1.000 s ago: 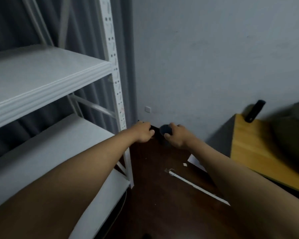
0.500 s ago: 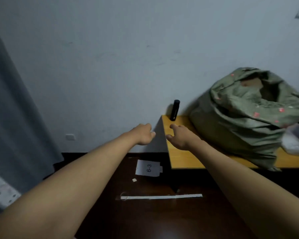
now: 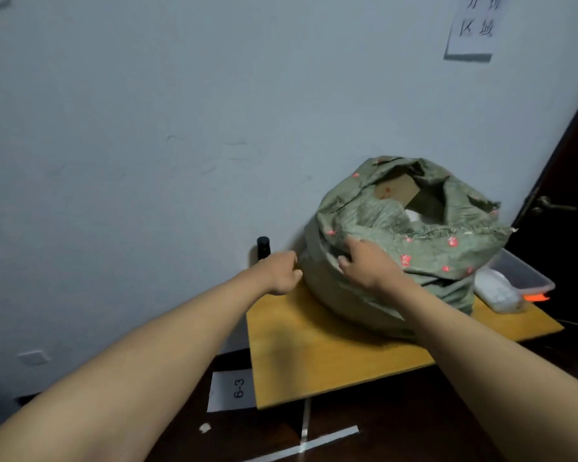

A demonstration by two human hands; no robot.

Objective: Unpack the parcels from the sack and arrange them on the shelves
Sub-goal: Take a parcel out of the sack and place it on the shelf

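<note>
While both bare arms reach up from the lower frame, the right hand (image 3: 367,263) lies flat, fingers spread, on the green sack (image 3: 397,248) at centre right. Left hand (image 3: 281,271) hangs loosely curled, holding nothing, just beside the sack's left flank. Sack sits on a wooden table (image 3: 314,355), mouth open, a brown parcel (image 3: 397,190) visible inside.

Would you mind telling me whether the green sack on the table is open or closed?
Open: the sack's mouth gapes, showing a brown cardboard parcel inside.
</note>
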